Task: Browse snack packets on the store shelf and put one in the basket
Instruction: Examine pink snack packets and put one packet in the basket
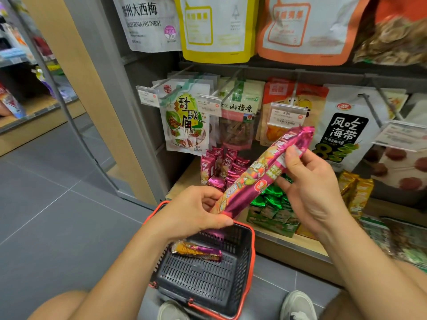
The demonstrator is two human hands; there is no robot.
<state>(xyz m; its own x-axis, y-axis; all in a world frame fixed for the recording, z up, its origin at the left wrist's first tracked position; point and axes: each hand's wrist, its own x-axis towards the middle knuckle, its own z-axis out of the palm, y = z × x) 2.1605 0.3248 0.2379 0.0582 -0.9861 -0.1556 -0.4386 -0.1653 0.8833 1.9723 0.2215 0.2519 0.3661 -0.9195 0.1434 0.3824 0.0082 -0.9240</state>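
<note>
Magenta foil shines on the long snack packet (261, 174), which both hands hold slanted above the dark plastic basket with red rim (253, 236) on the grey floor. The left hand (196, 211) pinches its lower end between thumb and fingers; the right hand (309, 181) grips its upper part, thumb on top. A similar smaller packet (196, 250) lies inside the basket. Behind, more magenta packets (221, 167) stand on the wooden shelf (288, 241).

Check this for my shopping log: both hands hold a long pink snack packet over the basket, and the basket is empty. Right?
Not quite. In the head view the basket already holds a packet. Both hands, left and right, do hold the long pink snack packet over it.
</note>
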